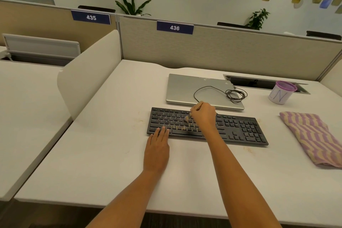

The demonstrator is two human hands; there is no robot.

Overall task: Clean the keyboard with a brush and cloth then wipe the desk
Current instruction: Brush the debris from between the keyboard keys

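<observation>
— Where is the keyboard sitting?

— The black keyboard [238, 128] lies flat around the middle of the desk [103, 155], a little skewed. Its far edge is just beside the closed silver laptop [182, 89].

— And your hands?

— My right hand [203, 115] is over the letter keys, fingers curled tight round a small brush [187, 117]. The bristles point down at the middle rows (too blurred for me to say whether they touch), and the handle sticks up past my knuckles. My left hand [157, 147] lies flat on the desk, fingers straight and together, with the fingertips resting on the keyboard's near left corner.

— Any dirt?

— Pale crumbs [183, 127] are scattered along the lower letter rows.

— The cloth?

— The purple-and-tan striped cloth [312, 137] lies folded toward the desk's right edge, apart from the keyboard. A coiled black cable [236, 94] rests on the laptop lid, and a purple-rimmed cup [281, 93] stands near the far right corner.
</observation>
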